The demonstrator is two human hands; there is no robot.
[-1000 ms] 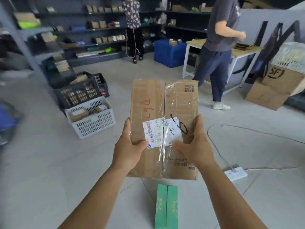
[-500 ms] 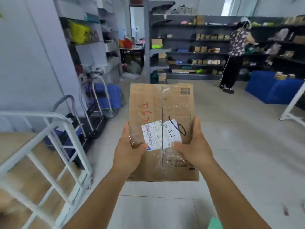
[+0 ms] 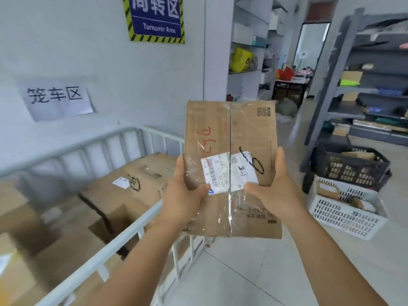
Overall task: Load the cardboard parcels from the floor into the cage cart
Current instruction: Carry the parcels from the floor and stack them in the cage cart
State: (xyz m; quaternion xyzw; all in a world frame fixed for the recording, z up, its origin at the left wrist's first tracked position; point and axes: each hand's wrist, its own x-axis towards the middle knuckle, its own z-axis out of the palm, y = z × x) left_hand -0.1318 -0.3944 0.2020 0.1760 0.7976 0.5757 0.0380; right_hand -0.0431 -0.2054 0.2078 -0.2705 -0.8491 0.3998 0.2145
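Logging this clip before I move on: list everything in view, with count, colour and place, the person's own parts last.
parcel: one, brown with white label, held up at centre
cage cart: one, white rails, lower left
boxes in cart: several, brown, exact count unclear
paper sign: one, white with black characters, left wall
Turnover Area sign: one, blue with yellow-black border, wall above
black crate: one, stacked on the white one, right floor
white crate: one, holds small parcels, right floor
shelving: grey, right, holding goods
yellow bag: one, on white shelf behind
left hand: grips parcel's left edge
right hand: grips parcel's right edge
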